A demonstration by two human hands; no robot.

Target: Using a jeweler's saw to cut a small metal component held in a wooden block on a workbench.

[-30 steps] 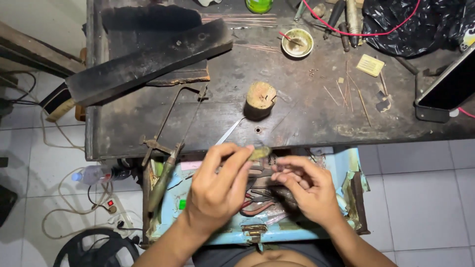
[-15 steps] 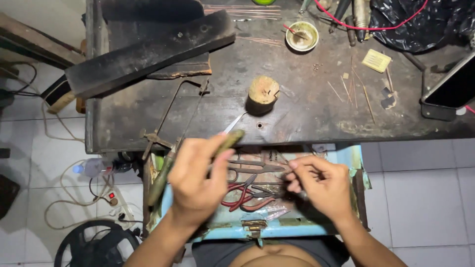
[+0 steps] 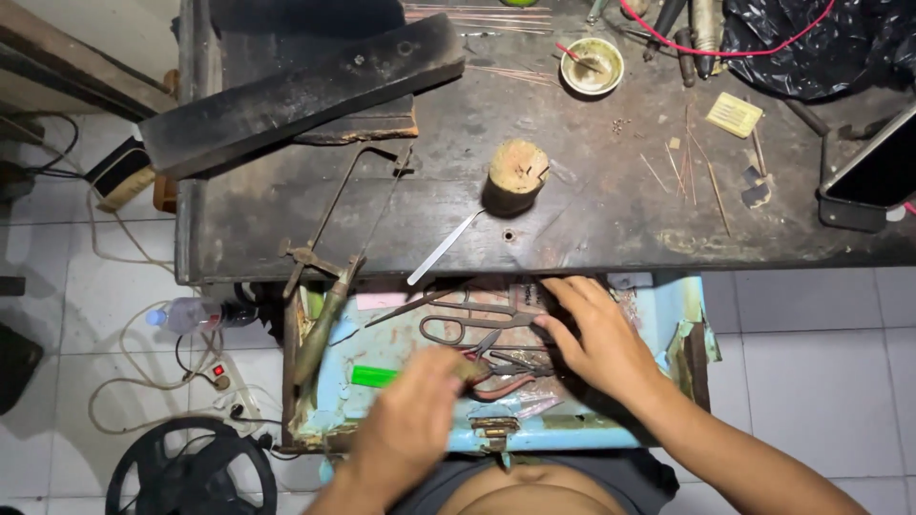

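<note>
Since the earlier frame the left hand (image 3: 412, 420) has dropped from above the drawer's middle to its near edge, blurred, fingers curled about a small brownish tool (image 3: 469, 368); whether it grips tightly I cannot tell. The right hand (image 3: 596, 339) has slid toward the far side of the drawer (image 3: 668, 305), fingers spread flat and touching the handles of the scissors (image 3: 472, 322). Red-handled pliers (image 3: 501, 377) lie between the two hands, and a green plastic piece (image 3: 374, 376) rests to the left on the drawer's chipped pale-blue bottom. Above, the dark, scarred workbench (image 3: 611, 229) carries a short wooden stump (image 3: 515, 176), a thin metal blade (image 3: 444, 250) overhanging its front edge, a wire-framed saw (image 3: 348, 205), a black slab (image 3: 305, 91) and a small bowl (image 3: 592, 65). White floor tiles (image 3: 821, 334) lie open to the right; cables (image 3: 124, 353) and a bottle (image 3: 186, 313) crowd the left.
</note>
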